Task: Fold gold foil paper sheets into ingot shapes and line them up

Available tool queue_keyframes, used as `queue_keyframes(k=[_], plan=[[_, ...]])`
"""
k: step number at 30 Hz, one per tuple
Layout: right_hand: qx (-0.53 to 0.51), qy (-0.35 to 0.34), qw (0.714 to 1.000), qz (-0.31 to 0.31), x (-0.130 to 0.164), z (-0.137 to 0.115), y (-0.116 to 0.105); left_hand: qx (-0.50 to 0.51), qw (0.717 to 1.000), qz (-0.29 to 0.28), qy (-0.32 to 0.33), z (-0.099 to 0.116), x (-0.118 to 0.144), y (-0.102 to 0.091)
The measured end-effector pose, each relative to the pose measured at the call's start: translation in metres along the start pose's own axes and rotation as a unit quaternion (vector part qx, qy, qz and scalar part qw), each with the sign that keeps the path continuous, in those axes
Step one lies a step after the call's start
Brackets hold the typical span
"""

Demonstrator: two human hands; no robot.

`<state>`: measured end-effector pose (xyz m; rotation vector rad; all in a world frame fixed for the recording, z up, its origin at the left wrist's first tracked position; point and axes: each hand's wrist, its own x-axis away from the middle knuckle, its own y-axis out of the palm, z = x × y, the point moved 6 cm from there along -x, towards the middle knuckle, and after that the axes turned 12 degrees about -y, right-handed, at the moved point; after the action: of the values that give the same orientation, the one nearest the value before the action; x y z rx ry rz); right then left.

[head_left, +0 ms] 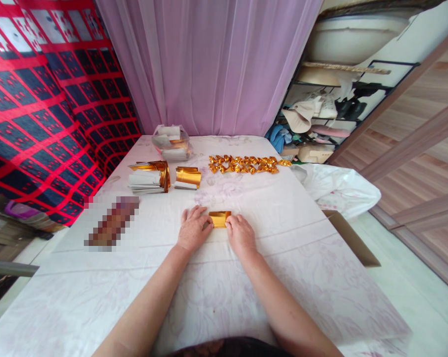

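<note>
Gold paper (220,218) lying flat, long axis left-right, both hands' fingers (208,224) pinching its ends

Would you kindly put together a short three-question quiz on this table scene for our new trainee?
1. True or false: both hands, the left hand and the right hand, touch the gold foil sheet lying on the table.
2. Where is the row of folded gold pieces?
A. on the floor
B. on the table beyond the hands, towards the curtain
C. inside the clear bag
3. Fill in: the two stacks of gold sheets lie to the person's ____ of the folded row.

Key:
1. True
2. B
3. left
</note>
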<state>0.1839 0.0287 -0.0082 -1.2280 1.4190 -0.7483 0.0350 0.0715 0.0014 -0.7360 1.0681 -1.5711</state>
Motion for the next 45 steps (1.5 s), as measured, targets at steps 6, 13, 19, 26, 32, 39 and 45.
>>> queue_keyframes(k=[6,13,19,26,32,39,45], plan=[[-0.022,0.004,1.0,-0.013,0.003,0.007,0.002,0.003,1.0,-0.007,-0.001,-0.001,-0.001,0.001],[-0.01,0.026,0.999,-0.029,-0.002,-0.003,-0.008,0.002,1.0,-0.007,-0.002,-0.001,-0.001,0.001],[0.048,0.081,0.994,-0.049,-0.009,-0.01,-0.01,-0.002,1.0,-0.004,0.001,-0.002,-0.001,0.002],[0.041,0.07,0.996,-0.044,-0.001,0.0,-0.007,-0.002,1.0,-0.001,0.004,-0.002,-0.002,0.002],[0.037,0.076,0.996,-0.033,0.001,0.005,-0.009,-0.027,0.998,0.041,0.047,0.006,0.008,-0.006],[0.029,0.078,0.996,-0.023,0.001,0.005,-0.008,-0.094,0.983,0.058,0.145,0.035,0.033,0.0],[0.029,0.082,0.996,-0.033,0.001,0.004,-0.008,-0.132,0.984,0.029,0.119,0.036,0.032,0.0]])
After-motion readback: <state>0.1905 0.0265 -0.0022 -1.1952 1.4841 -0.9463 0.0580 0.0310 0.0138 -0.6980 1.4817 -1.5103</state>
